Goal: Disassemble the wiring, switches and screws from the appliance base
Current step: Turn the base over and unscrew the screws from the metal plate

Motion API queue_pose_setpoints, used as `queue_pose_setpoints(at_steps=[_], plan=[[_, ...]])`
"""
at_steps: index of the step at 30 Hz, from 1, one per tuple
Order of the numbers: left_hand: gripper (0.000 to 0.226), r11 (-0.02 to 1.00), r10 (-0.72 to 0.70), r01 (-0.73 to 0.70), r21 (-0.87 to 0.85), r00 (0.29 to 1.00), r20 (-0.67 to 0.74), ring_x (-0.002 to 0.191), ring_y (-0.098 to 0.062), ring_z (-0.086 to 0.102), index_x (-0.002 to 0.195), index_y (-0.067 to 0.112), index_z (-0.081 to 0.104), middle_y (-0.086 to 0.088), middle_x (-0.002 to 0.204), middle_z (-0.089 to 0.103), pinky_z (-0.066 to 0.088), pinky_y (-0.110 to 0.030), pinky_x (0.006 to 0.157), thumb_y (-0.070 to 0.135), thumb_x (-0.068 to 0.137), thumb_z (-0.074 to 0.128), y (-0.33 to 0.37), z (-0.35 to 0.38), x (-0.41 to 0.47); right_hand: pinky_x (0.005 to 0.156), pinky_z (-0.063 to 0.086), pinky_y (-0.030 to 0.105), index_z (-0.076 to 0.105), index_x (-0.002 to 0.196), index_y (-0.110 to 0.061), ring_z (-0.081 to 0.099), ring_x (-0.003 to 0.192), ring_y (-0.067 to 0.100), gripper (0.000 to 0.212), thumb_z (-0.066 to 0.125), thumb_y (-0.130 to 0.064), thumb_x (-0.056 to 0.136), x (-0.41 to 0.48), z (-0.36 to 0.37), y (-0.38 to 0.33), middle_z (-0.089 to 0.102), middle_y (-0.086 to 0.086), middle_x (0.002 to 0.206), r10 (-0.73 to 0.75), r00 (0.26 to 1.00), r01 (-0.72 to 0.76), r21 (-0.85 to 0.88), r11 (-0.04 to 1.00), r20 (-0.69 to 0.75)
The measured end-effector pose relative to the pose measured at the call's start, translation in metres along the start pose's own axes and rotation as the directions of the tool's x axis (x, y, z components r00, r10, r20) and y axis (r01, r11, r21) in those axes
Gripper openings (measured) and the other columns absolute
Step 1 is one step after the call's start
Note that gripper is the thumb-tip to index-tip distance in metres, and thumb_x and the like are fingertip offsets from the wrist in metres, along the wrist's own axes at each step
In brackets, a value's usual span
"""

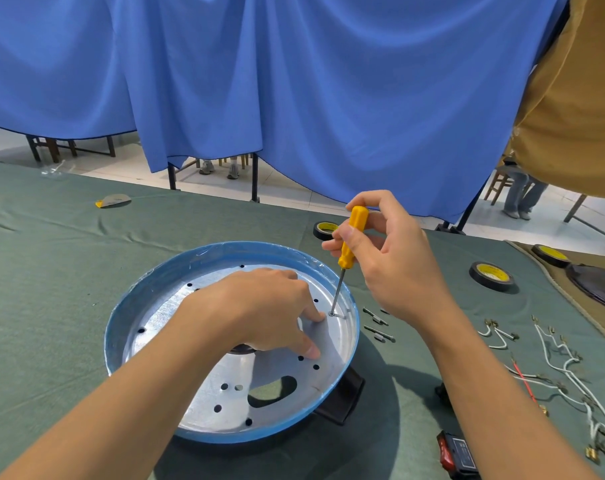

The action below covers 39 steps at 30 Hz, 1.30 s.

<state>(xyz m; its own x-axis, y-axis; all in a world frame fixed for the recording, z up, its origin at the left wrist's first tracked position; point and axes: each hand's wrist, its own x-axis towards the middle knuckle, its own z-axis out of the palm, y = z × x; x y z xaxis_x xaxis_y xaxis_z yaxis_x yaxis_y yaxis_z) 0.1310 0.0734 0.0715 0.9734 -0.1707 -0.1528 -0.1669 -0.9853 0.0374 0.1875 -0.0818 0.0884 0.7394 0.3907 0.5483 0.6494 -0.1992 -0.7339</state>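
A: Here, where does the appliance base (121, 327) sit?
B: Mid-table, on the green table (51, 271), blue rim up, silver plate showing.
A: And the hands?
B: The left hand (270, 306) lies on the plate, fingers straight and spread, index tip just beside a screw (332, 314) at the plate's 3 o'clock. The right hand (391, 268) has its fingers clamped round a yellow screwdriver (354, 233), blade tip set on that screw.
A: Loose parts?
B: Loose screws (377, 329) lie just past the rim at 3 o'clock. White wires (568, 368) lie farther out the same way. A red switch (450, 452) sits at 4 o'clock, by the right forearm.
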Motion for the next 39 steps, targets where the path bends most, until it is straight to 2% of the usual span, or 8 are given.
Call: queue_pose_setpoints(at_steps=[5, 10, 16, 23, 28, 32, 36, 39], plan=[[0.059, 1.000, -0.013, 0.013, -0.012, 1.000, 0.005, 0.094, -0.013, 0.035, 0.137, 0.049, 0.045, 0.017, 0.087, 0.034, 0.036, -0.030, 0.079, 0.067, 0.082, 0.057, 0.000, -0.001, 0.000, 0.073, 0.059, 0.038, 0.051, 0.097, -0.027, 0.071, 0.077, 0.012, 0.014, 0.065, -0.024, 0.093, -0.003, 0.002, -0.008, 0.065, 0.000, 0.082, -0.050, 0.999, 0.052, -0.178, 0.983, 0.012], [0.059, 1.000, -0.025, 0.025, -0.017, 1.000, 0.004, 0.093, -0.013, 0.034, 0.136, 0.050, 0.046, 0.019, 0.083, 0.031, 0.035, -0.032, 0.079, 0.067, 0.081, 0.058, 0.002, -0.001, -0.001, 0.066, 0.043, 0.034, 0.065, 0.097, -0.018, 0.053, 0.070, 0.023, 0.022, 0.065, -0.040, 0.091, -0.003, 0.001, -0.014, 0.055, 0.000, 0.073, -0.220, 0.970, 0.123, -0.573, 0.810, -0.103], [0.058, 1.000, -0.025, 0.025, -0.013, 1.000, -0.003, 0.094, -0.013, 0.036, 0.136, 0.049, 0.047, 0.017, 0.083, 0.030, 0.036, -0.031, 0.079, 0.066, 0.082, 0.058, 0.002, -0.002, -0.002, 0.062, 0.034, 0.033, 0.049, 0.068, -0.012, 0.041, 0.059, 0.026, 0.038, 0.059, -0.036, 0.095, 0.001, 0.002, -0.019, 0.044, 0.002, 0.054, -0.157, 0.984, 0.084, -0.557, 0.826, -0.084], [0.057, 1.000, -0.010, 0.010, -0.007, 1.000, -0.001, 0.094, -0.013, 0.036, 0.136, 0.049, 0.047, 0.015, 0.088, 0.032, 0.038, -0.031, 0.080, 0.065, 0.083, 0.058, 0.001, 0.000, -0.001, 0.057, 0.034, 0.034, 0.057, 0.075, -0.006, 0.045, 0.059, 0.025, 0.030, 0.054, -0.026, 0.097, 0.003, -0.019, -0.014, 0.046, -0.002, 0.051, -0.082, 0.997, 0.064, -0.629, 0.775, 0.000], [0.056, 1.000, -0.024, 0.024, -0.010, 1.000, -0.001, 0.093, -0.014, 0.039, 0.134, 0.049, 0.049, 0.013, 0.095, 0.039, 0.040, -0.031, 0.081, 0.066, 0.081, 0.060, 0.002, -0.002, 0.000, 0.057, 0.043, 0.036, 0.060, 0.087, -0.011, 0.050, 0.059, 0.025, 0.016, 0.054, -0.023, 0.096, -0.003, -0.011, -0.023, 0.059, 0.006, 0.063, -0.182, 0.974, 0.227, -0.602, 0.766, 0.135], [0.056, 1.000, -0.016, 0.016, -0.003, 1.000, -0.005, 0.095, -0.014, 0.039, 0.134, 0.049, 0.049, 0.011, 0.101, 0.040, 0.041, -0.032, 0.082, 0.066, 0.081, 0.059, 0.002, -0.001, -0.001, 0.055, 0.032, 0.027, 0.055, 0.095, -0.018, 0.045, 0.057, 0.011, 0.008, 0.050, -0.023, 0.099, -0.002, -0.019, -0.019, 0.051, -0.008, 0.065, -0.145, 0.969, 0.236, -0.570, 0.787, 0.201], [0.056, 0.999, -0.021, 0.021, -0.030, 1.000, -0.022, 0.096, -0.014, 0.040, 0.133, 0.047, 0.051, 0.009, 0.107, 0.045, 0.043, -0.032, 0.083, 0.065, 0.081, 0.061, 0.002, 0.000, -0.002, 0.054, 0.041, 0.038, 0.049, 0.090, -0.019, 0.051, 0.062, 0.019, 0.020, 0.045, -0.036, 0.100, -0.002, -0.014, -0.018, 0.051, -0.006, 0.066, -0.123, 0.977, 0.198, -0.531, 0.824, 0.175], [0.056, 0.999, -0.031, 0.030, -0.036, 0.999, -0.013, 0.099, -0.016, 0.041, 0.133, 0.047, 0.051, 0.007, 0.114, 0.049, 0.047, -0.037, 0.092, 0.064, 0.081, 0.061, 0.002, 0.000, -0.002, 0.050, 0.038, 0.035, 0.040, 0.069, -0.022, 0.046, 0.055, 0.021, 0.043, 0.043, -0.056, 0.096, -0.002, -0.004, -0.021, 0.047, -0.001, 0.057, -0.115, 0.989, 0.149, -0.632, 0.761, 0.095]])
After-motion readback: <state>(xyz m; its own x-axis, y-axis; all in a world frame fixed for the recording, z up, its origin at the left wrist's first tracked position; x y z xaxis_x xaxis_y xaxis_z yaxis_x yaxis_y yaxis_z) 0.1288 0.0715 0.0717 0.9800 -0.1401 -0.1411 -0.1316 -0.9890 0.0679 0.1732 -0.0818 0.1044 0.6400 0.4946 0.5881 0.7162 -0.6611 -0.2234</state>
